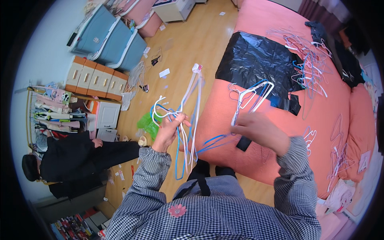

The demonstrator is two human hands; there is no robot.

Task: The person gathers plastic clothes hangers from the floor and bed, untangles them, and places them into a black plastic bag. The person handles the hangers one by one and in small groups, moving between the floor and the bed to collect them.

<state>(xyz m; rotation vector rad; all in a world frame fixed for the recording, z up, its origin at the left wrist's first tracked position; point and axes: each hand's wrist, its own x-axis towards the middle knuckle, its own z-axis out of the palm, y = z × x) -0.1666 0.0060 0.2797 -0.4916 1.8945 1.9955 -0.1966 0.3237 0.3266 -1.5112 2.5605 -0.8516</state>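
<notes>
**Item tally by kind**

Wearer's hands: 2, left hand (170, 131) and right hand (260, 130). Other persons (66, 158): 1. Hangers (179, 178): at least 4; many more, too tangled for an exact figure. Separate hanger groups (310, 70) along the bed's right side: 3. Bed (218, 110): 1. Black plastic sheet (252, 56): 1. Dark phone-like slab (243, 143): 1. Green plastic bag (149, 125): 1. Blue containers (94, 32), white-trimmed: 3, read by trim. Orange-framed drawers (85, 79): 5 minimum, edge unclear. Pink flower (177, 210) on garment front: 1.
</notes>
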